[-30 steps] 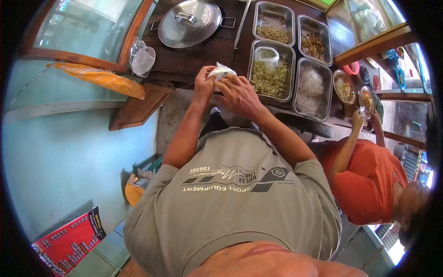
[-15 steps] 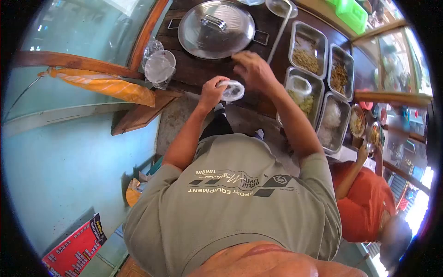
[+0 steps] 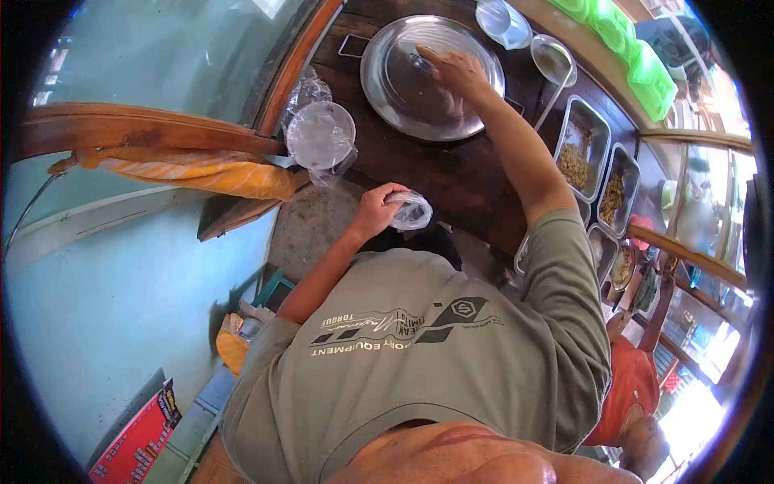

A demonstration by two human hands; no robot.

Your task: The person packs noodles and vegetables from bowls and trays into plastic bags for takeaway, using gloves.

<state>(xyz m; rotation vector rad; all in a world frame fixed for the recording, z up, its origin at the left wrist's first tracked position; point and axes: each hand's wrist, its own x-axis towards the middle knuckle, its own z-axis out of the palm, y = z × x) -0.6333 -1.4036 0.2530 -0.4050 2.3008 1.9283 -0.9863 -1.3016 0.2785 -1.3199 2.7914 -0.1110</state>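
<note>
My left hand pinches the rim of a small clear plastic bag, whose round mouth stands open in front of my shirt. At the back of the dark wooden table, my right hand is on the handle of a large round metal pot lid. My fingers partly cover that handle. The lid lies flat, and what is under it is hidden. Left of the lid stands a round whitish container with clear plastic bags over and around it.
A clear plastic jug and a bowl with a ladle stand right of the lid. Metal trays of food line the right side. Another person in red is at far right. An orange cloth hangs at left.
My right hand has reached forward from the lid's near edge onto its handle. The left hand still holds the bag. The view has shifted, and the other person has moved.
</note>
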